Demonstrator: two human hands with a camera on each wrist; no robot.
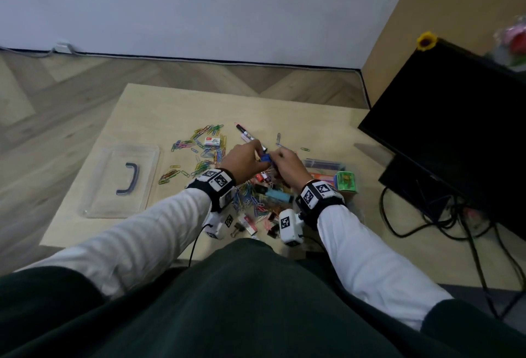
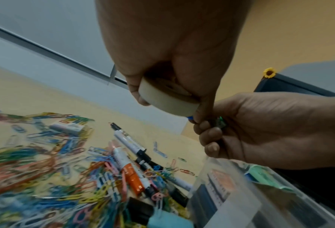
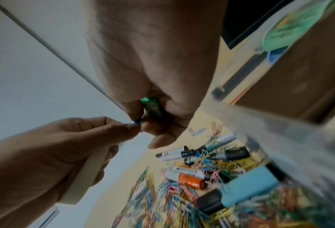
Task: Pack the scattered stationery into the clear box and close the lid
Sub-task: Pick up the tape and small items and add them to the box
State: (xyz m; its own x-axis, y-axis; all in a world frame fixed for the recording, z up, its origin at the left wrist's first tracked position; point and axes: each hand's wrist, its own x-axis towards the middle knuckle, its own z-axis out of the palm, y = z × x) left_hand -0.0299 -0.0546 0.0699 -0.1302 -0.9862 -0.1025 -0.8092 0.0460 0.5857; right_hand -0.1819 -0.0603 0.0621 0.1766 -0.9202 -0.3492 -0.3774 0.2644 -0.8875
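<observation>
My left hand [image 1: 252,154] grips a roll of beige masking tape [image 2: 168,103] in its palm. Its fingertips also pinch a small blue piece [image 1: 265,158]. My right hand [image 1: 281,158] meets it there, pinching the same blue piece [image 3: 137,122] and holding a small dark green object [image 3: 151,106] in its curled fingers. Both hands hover over the heap of coloured paper clips [image 1: 205,144] and markers [image 1: 250,137]. The clear box [image 1: 324,163] stands just right of the hands with stationery inside. Its clear lid [image 1: 99,187] lies flat at the table's left.
A light blue highlighter [image 1: 277,195], binder clips and a small staples box [image 1: 212,141] lie among the clips. A green item [image 1: 345,181] sits at the box's right end. A black monitor [image 1: 455,130] with cables [image 1: 427,215] stands to the right.
</observation>
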